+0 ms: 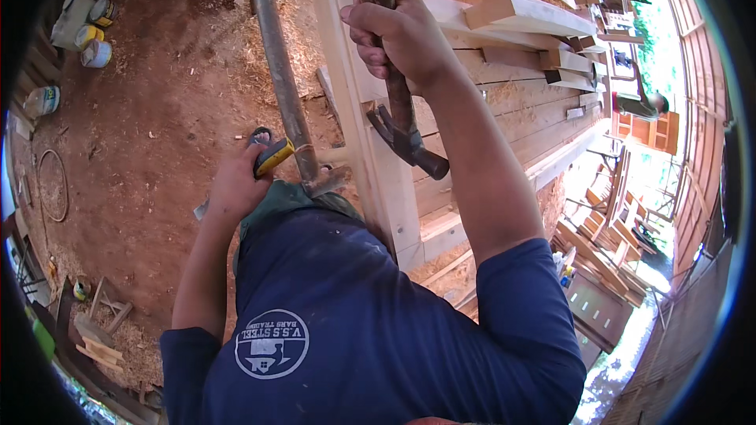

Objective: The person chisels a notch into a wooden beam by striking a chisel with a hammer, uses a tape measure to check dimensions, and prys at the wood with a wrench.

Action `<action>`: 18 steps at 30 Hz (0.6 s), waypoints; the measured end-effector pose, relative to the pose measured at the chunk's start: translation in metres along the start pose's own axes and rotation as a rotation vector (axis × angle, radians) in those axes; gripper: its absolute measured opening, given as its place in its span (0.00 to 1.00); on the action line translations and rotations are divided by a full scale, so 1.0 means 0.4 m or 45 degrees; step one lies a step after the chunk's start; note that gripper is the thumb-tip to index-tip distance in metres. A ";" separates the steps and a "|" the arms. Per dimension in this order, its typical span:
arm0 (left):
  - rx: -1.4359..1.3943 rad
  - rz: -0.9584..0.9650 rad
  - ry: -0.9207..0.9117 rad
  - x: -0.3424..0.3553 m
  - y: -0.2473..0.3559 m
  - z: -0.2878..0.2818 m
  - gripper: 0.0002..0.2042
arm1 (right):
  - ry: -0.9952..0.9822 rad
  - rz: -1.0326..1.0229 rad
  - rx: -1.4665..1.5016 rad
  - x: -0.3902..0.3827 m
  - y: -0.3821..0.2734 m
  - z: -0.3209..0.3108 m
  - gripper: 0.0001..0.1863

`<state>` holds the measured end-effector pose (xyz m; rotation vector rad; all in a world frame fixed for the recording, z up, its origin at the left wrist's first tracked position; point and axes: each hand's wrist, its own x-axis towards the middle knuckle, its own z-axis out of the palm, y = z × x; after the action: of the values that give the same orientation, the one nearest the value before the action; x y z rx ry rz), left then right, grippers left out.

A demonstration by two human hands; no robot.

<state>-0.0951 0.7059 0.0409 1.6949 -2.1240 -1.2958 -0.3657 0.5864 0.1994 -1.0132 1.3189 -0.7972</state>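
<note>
My right hand (394, 35) is closed around the wooden handle of a claw hammer (408, 144), whose dark metal head hangs lowest, over the pale timber bench (354, 142). Low on the left, beside my body, my left hand (244, 177) grips a yellow-and-black handled tool (276, 156); a bit of grey metal shows behind that hand, too hidden to make out. A long metal pipe (279, 63) runs along the bench's left side, its lower end near my left hand.
Loose boards (528, 16) lie on the bench. Tubs and cans (94, 35) stand on the dirt floor (134, 149) at left, near a coiled hose (52, 185). A wood pile (610, 240) is at right, and another person (642, 106) is farther off.
</note>
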 end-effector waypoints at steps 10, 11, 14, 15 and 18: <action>0.071 -0.014 -0.037 -0.059 -0.016 0.049 0.18 | 0.093 -0.128 -0.033 0.025 0.037 -0.008 0.14; 0.086 0.032 -0.008 -0.071 -0.009 0.048 0.18 | 0.102 -0.201 -0.050 0.023 0.042 -0.007 0.14; 0.054 0.032 0.153 -0.108 0.012 0.051 0.17 | 0.161 -0.105 -0.182 0.036 0.037 -0.015 0.14; 0.058 0.027 0.171 -0.126 0.016 0.051 0.17 | 0.148 -0.119 -0.181 0.048 0.040 -0.010 0.14; -0.018 -0.105 0.230 -0.207 0.037 0.071 0.16 | 0.101 -0.195 -0.110 0.051 0.056 -0.008 0.14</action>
<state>-0.0925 0.7911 0.0658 1.8352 -1.9591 -1.1269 -0.3686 0.5758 0.1711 -1.1721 1.3649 -0.9105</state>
